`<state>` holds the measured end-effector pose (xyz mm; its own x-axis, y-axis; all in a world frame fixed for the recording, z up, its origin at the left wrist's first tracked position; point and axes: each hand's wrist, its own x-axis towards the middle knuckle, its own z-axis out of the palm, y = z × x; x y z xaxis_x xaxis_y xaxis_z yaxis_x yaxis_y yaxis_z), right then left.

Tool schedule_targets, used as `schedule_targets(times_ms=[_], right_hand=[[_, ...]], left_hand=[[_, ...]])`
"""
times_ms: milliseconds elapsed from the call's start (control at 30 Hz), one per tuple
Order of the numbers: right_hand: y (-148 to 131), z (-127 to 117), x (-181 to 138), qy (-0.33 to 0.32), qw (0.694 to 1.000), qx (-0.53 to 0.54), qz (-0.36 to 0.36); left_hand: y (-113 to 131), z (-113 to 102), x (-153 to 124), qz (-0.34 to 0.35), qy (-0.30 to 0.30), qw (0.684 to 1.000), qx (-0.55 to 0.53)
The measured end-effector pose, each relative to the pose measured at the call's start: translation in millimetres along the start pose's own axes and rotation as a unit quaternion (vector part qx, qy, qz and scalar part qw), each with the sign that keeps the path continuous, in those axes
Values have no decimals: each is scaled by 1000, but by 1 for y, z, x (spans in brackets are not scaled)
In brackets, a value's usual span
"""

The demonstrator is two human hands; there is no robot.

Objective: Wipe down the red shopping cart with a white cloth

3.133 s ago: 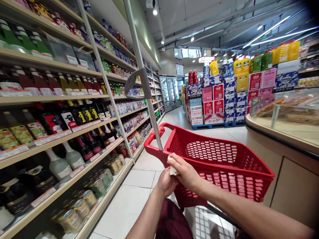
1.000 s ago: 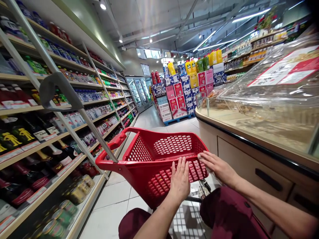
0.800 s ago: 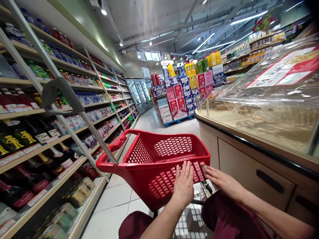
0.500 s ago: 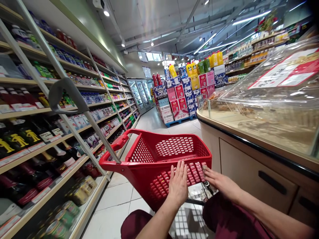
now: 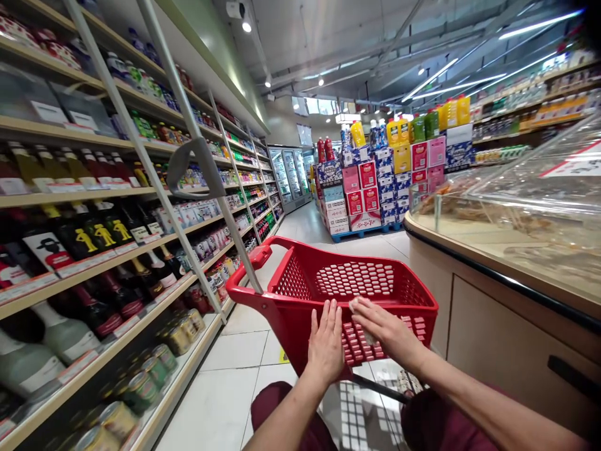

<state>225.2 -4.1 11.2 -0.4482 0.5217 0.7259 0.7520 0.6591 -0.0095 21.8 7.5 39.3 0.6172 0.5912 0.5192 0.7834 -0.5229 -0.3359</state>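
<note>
A red plastic shopping basket trolley point(image 5: 291, 313) stands in front of me, with a grey telescopic pole and loop handle point(image 5: 197, 166) rising at its left end. My left hand point(image 5: 325, 341) lies flat, fingers stretched, against the near side of the basket just below the rim. Close beside it, my right hand point(image 5: 387, 329) presses a crumpled whitish cloth point(image 5: 370, 337) to the same side, its fingertips at the rim. Part of the cloth is hidden under the palm, so its exact kind is unclear. Inside the basket no goods show.
Shelves of bottles and cans point(image 5: 113, 250) line the left side. A glass-topped counter point(image 5: 493, 244) with food in clear packaging stands close on the right. Farther off are stacked drink cartons point(image 5: 366, 188) on a blue pallet and glass-door fridges point(image 5: 288, 175).
My right hand has moved left along the basket's side, from near its right corner to beside my left hand. The left hand stays flat on the basket. My view has turned left.
</note>
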Motion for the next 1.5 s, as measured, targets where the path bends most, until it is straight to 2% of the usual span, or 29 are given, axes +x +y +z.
schedule_targets(times_ms=[200, 333, 500, 700, 867, 1033, 1100, 1233, 1400, 1500], right_hand=[[-14, 14, 9, -41, 997, -4, -62], [-19, 24, 19, 6, 999, -21, -48], [-34, 40, 21, -31, 997, -8, -69], [-36, 27, 54, 45, 995, -9, -83], [-46, 31, 49, -22, 990, 10, -136], [-66, 36, 93, 64, 991, 13, -119], [-73, 45, 97, 63, 989, 6, -134], [-88, 55, 98, 13, 984, 22, -178], [-103, 44, 149, 101, 984, 37, -145], [-110, 51, 154, 82, 981, 31, -175]], left_hand=[[-15, 0, -16, -2, -4, 1000, 14], [-20, 1, -25, -36, 8, 999, 25], [-33, 1, -43, -29, 7, 999, 40], [-50, -7, -46, -83, 20, 995, 44], [-59, -12, -54, -79, 22, 996, 36], [-77, -19, -57, -128, 45, 989, 55], [-84, -21, -59, -135, 42, 988, 62], [-97, -27, -70, -140, 27, 988, 63], [-112, -34, -76, -193, 53, 978, 66], [-116, -33, -80, -193, 65, 977, 63]])
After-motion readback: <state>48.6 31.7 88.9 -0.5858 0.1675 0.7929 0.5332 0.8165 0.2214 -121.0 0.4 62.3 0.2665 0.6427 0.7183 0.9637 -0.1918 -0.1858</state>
